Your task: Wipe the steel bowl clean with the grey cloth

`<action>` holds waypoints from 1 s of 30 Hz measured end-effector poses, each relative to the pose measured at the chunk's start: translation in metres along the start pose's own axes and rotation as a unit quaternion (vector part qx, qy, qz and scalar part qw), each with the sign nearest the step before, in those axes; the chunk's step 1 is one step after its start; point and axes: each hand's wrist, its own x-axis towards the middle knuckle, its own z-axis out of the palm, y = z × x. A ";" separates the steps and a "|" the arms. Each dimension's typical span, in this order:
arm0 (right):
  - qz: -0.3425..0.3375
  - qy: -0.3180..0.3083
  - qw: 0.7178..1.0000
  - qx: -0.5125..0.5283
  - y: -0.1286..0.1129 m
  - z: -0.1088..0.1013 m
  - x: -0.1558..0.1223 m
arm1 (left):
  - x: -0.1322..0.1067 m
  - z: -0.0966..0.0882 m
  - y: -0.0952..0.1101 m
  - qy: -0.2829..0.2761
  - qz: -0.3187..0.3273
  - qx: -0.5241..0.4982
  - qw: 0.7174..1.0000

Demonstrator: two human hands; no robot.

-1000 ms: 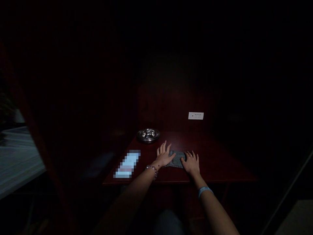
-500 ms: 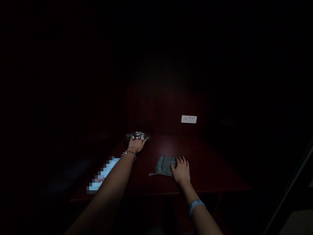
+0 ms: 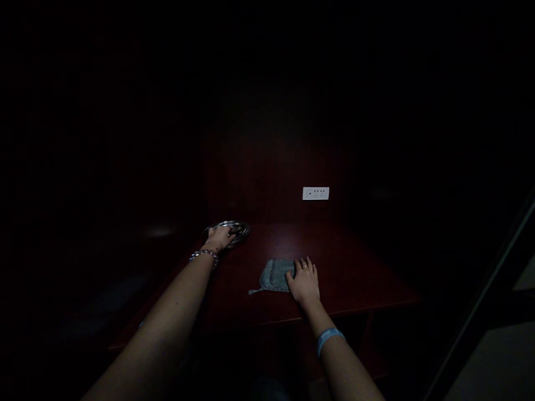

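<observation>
A shiny round metal dish (image 3: pixel 242 227) sits at the far left of the dark red table (image 3: pixel 334 267). My left hand (image 3: pixel 218 237) reaches over its near left side, fingers extended and thumb apart; whether the fingertips press on the metal I cannot tell. A beaded bracelet (image 3: pixel 204 255) circles that wrist. Nearer to me lies a grey-blue cloth pad (image 3: pixel 276 275) with a small loop at its left corner. My right hand (image 3: pixel 304 282) rests palm down on the pad's right edge with its fingers spread. It wears a ring, and a blue band (image 3: pixel 329 338) is on that forearm.
On the back wall is a white socket plate (image 3: pixel 315 193). The table's front edge runs below the pad. A dark frame (image 3: pixel 480 303) slants along the right side. Most of the surroundings are too dark to make out.
My left hand has shifted left over the dish, and its forearm now covers nearly all of the bright sheet or screen at the left. The view has moved slightly; my right hand stays on the pad.
</observation>
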 end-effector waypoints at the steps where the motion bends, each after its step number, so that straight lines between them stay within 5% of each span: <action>1: -0.001 0.000 1.000 0.000 0.000 0.000 0.000 | 0.000 -0.002 -0.002 0.006 -0.003 -0.002 1.000; 7: 0.003 0.007 1.000 0.007 -0.001 0.003 0.001 | 0.000 -0.020 0.003 0.075 0.021 -0.025 0.997; 14: 0.002 0.004 1.000 -0.003 0.000 0.001 0.000 | -0.037 -0.046 0.061 0.166 0.174 -0.035 0.970; 18: -0.001 -0.002 0.999 -0.035 -0.001 0.002 0.000 | -0.086 -0.043 0.098 0.149 0.244 -0.040 0.957; 23: -0.008 -0.064 0.993 -0.098 0.005 -0.008 0.001 | -0.145 -0.031 0.117 0.125 0.230 -0.074 0.962; 30: -0.004 -0.113 0.984 -0.141 0.070 -0.045 -0.001 | -0.191 -0.019 0.118 0.075 0.272 -0.085 0.956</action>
